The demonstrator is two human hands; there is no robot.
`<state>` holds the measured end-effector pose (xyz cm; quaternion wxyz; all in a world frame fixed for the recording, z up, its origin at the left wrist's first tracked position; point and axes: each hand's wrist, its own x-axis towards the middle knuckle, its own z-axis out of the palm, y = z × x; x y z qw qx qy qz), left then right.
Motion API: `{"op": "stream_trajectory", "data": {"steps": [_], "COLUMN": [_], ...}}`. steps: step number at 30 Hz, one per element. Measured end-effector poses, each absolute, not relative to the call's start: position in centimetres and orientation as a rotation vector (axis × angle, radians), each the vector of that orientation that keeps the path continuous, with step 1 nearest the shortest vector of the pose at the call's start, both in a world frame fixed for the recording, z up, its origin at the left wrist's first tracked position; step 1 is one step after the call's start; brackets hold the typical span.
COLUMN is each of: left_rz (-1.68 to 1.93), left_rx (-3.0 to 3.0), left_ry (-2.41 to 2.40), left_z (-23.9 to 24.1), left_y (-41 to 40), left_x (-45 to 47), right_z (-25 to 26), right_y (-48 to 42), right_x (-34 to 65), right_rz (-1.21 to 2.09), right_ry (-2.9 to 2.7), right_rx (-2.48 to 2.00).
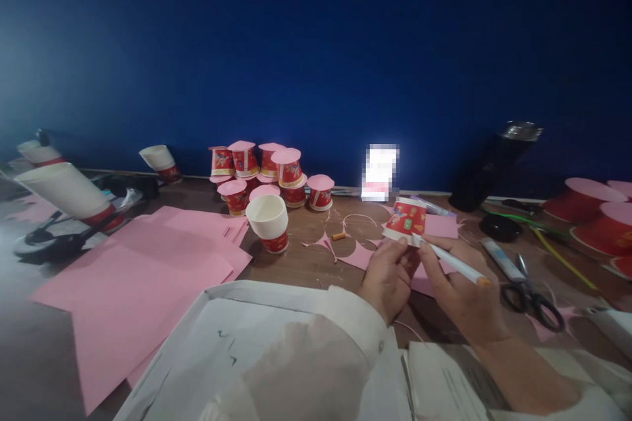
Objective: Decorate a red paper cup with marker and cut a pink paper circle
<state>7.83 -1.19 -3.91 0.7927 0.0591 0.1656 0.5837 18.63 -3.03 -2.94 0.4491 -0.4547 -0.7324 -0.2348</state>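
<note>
My left hand [388, 281] is closed around the lower edge of a red printed paper cup [407, 217], tilted with its white rim toward me. Gripped in my right hand [464, 296] is a white marker-like pen [455, 261] with an orange end; its tip meets or nearly meets the cup's rim. I cannot tell whether it is a marker or a glue pen. Beneath the hands lie a pink paper sheet [442, 226] and pink offcuts [356, 255]. My left fingertips are partly hidden behind the cup.
Red cups topped with pink discs [289, 168] stand stacked at the back. Nearer are nested white-lined cups [267, 220], pink sheets [148, 270] and a white box lid [237, 299]. To the right lie scissors [536, 306], a glue tube [502, 259] and a dark bottle [494, 168]. A phone [380, 171] glows behind.
</note>
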Motion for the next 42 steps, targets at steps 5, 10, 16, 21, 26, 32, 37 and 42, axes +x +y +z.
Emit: {"op": "stream_trajectory", "data": {"steps": [5,10,16,21,26,32,37,42], "left_rz": [1.257,1.258,1.259,1.253,1.253,1.244,1.246,1.245], "left_rx": [0.123,0.125,0.143,0.134,0.13,0.129,0.142,0.132], "left_ry": [0.359,0.355,0.356,0.372,0.401,0.42,0.408,0.403], "left_z": [-3.83,-3.66,-3.93,-3.79,-3.39,-3.52,-3.51,-3.36], "left_y": [-1.2,-1.23,-1.28,-1.32,-1.34,-1.26,-1.26,-1.28], "left_x": [7.83,7.7,7.7,7.73,7.64,7.69,7.68,7.61], "right_z": [-2.93,-2.88,-2.9,-2.9,-2.85,-2.81,-2.73,-2.88], "right_y": [-3.08,-3.07,-3.03,-3.1,-3.09,-3.19,-3.27,-3.19], "right_x": [18.58,18.42,18.59,18.63,18.6,18.62,18.53,18.56], "right_rz": [-0.572,-0.569,-0.616,-0.586,-0.567,-0.577,-0.563,-0.582], "right_ry": [-1.804,-1.791,-1.82,-1.799,-1.81,-1.816,-1.818,-1.819], "right_rx": [-1.118,-1.141,-1.112,-1.148,-1.174,-1.175,-1.159,-1.169]}}
